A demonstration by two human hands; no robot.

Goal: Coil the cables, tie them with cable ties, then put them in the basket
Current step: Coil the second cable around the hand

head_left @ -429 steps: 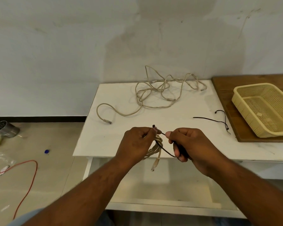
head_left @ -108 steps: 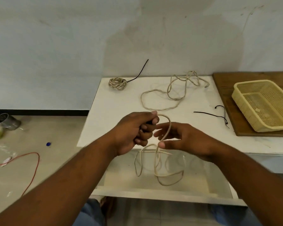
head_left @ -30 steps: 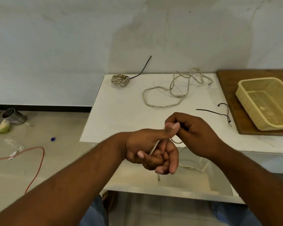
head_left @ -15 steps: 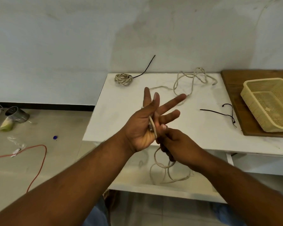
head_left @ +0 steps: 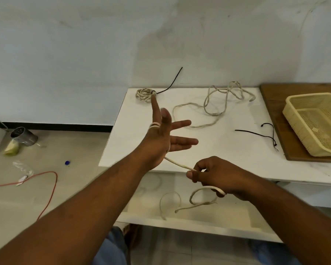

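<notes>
Left hand (head_left: 161, 139) spread, cable (head_left: 177, 163) looped over it; right hand (head_left: 216, 175) pinches the cable

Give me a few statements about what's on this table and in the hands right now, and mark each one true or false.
The left hand is spread open with the cable looped round it. True.
The right hand holds nothing. False: it pinches the cable.
The tied coil is in the basket. False: it lies on the table, at the far left corner.
Black cable ties lie on the table. True.
</notes>
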